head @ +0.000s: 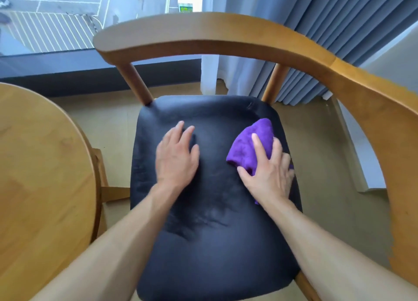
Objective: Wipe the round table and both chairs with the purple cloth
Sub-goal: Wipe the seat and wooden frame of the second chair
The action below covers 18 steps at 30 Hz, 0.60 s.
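A wooden chair with a curved backrest (203, 33) and a black padded seat (210, 244) fills the middle of the view. The purple cloth (251, 147) lies bunched on the right side of the seat. My right hand (269, 174) presses flat on the cloth with straight fingers spread over it. My left hand (176, 158) rests flat on the bare seat to the left of the cloth, a hand's width away. The round wooden table (38, 176) shows at the left edge, close beside the chair.
Blue-grey curtains (328, 29) hang behind the chair at the right. A large window (67, 18) with a dark sill runs along the back left. A white baseboard (357, 151) runs along the right wall. Beige floor shows between chair and table.
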Each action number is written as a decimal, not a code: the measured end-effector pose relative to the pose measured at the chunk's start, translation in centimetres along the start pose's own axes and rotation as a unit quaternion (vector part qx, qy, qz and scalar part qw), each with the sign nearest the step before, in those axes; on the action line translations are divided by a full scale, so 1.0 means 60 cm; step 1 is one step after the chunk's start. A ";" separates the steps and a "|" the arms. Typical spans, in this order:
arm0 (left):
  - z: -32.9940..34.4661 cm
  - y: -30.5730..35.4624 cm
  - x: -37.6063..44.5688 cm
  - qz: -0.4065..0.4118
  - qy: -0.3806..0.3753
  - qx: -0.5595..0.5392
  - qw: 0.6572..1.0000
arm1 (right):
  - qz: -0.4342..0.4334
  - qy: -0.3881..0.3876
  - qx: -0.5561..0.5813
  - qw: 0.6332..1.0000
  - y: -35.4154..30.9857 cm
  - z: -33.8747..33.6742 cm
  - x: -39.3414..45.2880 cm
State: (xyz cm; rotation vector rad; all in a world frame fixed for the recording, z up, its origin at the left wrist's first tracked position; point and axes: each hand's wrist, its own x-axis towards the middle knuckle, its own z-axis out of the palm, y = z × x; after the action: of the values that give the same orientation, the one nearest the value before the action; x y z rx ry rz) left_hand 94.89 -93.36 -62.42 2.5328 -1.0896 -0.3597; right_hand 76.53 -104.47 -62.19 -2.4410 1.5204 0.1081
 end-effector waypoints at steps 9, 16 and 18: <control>0.062 -0.035 -0.010 0.017 0.046 0.152 0.987 | -0.157 0.048 -0.048 0.985 0.028 0.001 0.092; 0.040 0.005 0.063 -0.036 0.029 0.243 0.969 | 0.177 0.036 0.122 0.976 0.103 -0.021 0.223; 0.037 0.006 0.066 -0.033 0.013 0.250 0.967 | 0.182 0.031 0.133 0.974 0.088 -0.020 0.242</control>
State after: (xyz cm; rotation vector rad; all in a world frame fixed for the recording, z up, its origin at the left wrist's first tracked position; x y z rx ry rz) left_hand 96.50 -97.03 -64.62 3.0058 -1.2113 -0.0672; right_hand 78.24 -119.66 -64.91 -1.9584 1.8622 -0.0978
